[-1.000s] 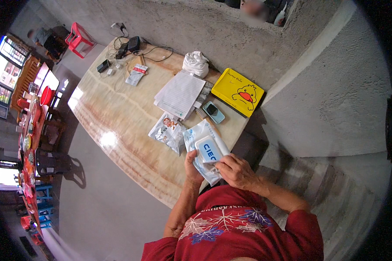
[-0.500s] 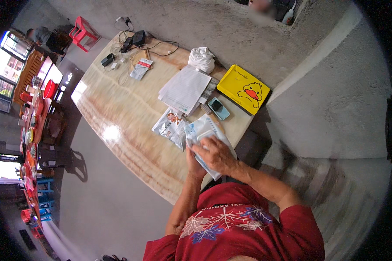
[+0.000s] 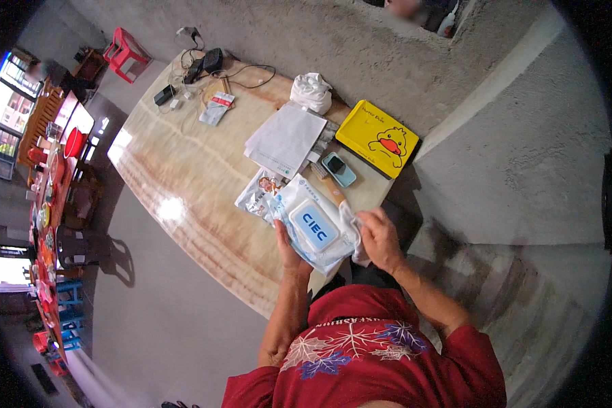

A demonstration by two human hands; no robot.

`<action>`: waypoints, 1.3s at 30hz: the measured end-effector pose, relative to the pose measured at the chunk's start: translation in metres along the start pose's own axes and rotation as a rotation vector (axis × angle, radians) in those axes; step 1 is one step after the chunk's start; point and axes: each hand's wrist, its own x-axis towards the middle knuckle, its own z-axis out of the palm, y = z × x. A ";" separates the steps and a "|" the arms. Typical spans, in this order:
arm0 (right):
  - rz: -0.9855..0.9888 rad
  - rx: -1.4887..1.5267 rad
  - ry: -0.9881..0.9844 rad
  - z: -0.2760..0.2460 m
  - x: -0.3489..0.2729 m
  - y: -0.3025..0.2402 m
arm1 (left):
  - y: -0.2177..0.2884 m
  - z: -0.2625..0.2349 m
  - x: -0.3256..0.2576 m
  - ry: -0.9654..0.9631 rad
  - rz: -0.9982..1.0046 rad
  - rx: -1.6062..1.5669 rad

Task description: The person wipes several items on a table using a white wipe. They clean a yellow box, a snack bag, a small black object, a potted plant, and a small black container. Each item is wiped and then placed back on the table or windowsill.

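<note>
My left hand [image 3: 293, 249] holds a white and pale-blue pack of wet wipes [image 3: 294, 194] by its lower left side, with the fingers hidden under it. The pack's hard lid [image 3: 315, 227] is down and faces up. At the pack's right edge, my right hand [image 3: 381, 239] is closed on a crumpled white wipe [image 3: 355, 234]. Beyond the pack lies a brush with a wooden handle [image 3: 330, 187], partly covered by the wipe. A silver and white packet [image 3: 253, 195] sticks out past the pack's left side.
On the marble-patterned table [image 3: 204, 177] are paper sheets [image 3: 287, 139], a light-blue phone [image 3: 338, 169], a yellow duck-print box [image 3: 379, 139], a white cloth bundle [image 3: 311, 93] and chargers with cables [image 3: 196, 70]. A red stool [image 3: 124, 56] and a person [image 3: 58, 73] are far left.
My right hand has moved right, off the top of the pack, and now grips a white wipe. The pack has turned flatter, baring its lid; my left hand still supports it.
</note>
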 end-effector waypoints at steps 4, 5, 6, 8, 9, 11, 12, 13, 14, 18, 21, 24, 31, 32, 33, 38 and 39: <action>0.773 0.886 -0.016 0.008 0.011 0.000 | 0.000 0.015 -0.007 0.003 0.004 0.031; 0.772 1.058 -0.135 0.007 0.009 -0.004 | 0.000 0.017 -0.008 0.006 -0.006 0.047; 0.737 1.079 -0.130 0.009 0.011 -0.016 | 0.000 0.018 -0.009 0.011 -0.013 0.066; 0.621 1.022 -0.167 0.016 0.010 -0.017 | 0.002 0.020 -0.012 -0.004 -0.047 0.087; 0.574 0.940 -0.189 0.013 0.011 -0.018 | 0.004 0.016 -0.012 0.015 -0.055 0.124; 0.480 0.775 -0.230 0.007 0.015 -0.022 | 0.006 0.006 -0.007 0.055 -0.071 0.198; 0.450 0.664 -0.219 0.003 0.017 -0.026 | 0.006 0.007 -0.007 0.111 -0.050 0.254; 0.422 0.618 -0.198 0.001 0.019 -0.031 | 0.003 0.001 -0.004 0.178 0.051 0.389; 0.393 0.573 -0.178 -0.001 0.020 -0.038 | -0.001 -0.013 0.003 0.246 0.155 0.523; 0.165 0.319 -0.048 0.013 0.009 -0.041 | 0.006 0.043 -0.021 0.367 0.197 0.776; -0.070 0.159 -0.049 0.027 -0.002 -0.050 | -0.004 0.043 -0.022 0.140 0.181 0.712; -0.250 0.049 -0.197 0.029 -0.010 -0.066 | -0.012 0.020 -0.018 0.170 0.045 0.381; -0.508 -0.148 -0.148 0.024 0.023 -0.075 | -0.015 0.010 -0.020 0.169 0.065 0.338; -0.491 -0.173 -0.084 0.024 0.030 -0.075 | -0.016 0.019 -0.024 0.225 0.027 0.327; -0.485 -0.171 -0.054 0.025 0.040 -0.075 | -0.015 0.038 -0.030 0.208 0.016 0.308; -0.373 -0.216 0.088 0.031 0.083 -0.054 | -0.032 0.027 -0.034 -0.015 -0.031 0.408; -0.224 -0.033 0.122 0.031 0.088 -0.052 | -0.033 0.034 -0.038 -0.051 0.003 0.554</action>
